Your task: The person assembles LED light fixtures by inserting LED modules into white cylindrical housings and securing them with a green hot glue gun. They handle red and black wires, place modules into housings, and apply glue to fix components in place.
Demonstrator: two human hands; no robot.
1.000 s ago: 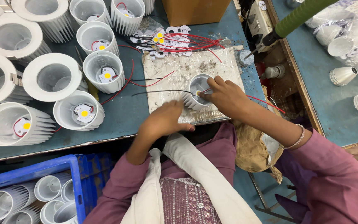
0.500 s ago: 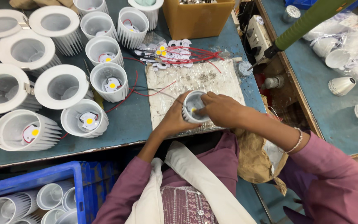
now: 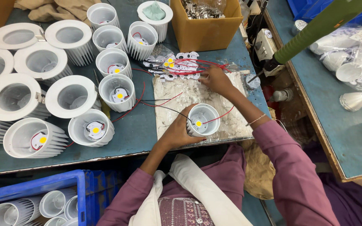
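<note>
My left hand (image 3: 177,132) grips a small white finned lamp housing (image 3: 203,120) on a worn white mat (image 3: 177,94). A yellow LED chip sits inside it, and red and black wires trail out. My right hand (image 3: 215,80) reaches to the far edge of the mat, its fingers on a pile of small LED boards with red wires (image 3: 177,65). I cannot tell whether the fingers hold a piece.
Many white finned housings (image 3: 70,98) crowd the left of the blue-green table, several with LED chips fitted. A cardboard box (image 3: 204,23) of metal parts stands behind the pile. A blue crate (image 3: 78,184) of housings sits below left. A green-sleeved tool (image 3: 315,31) hangs at right.
My right hand has left the housing and stretched out to the pile of LED boards. My left hand has closed around the housing and keeps it on the mat.
</note>
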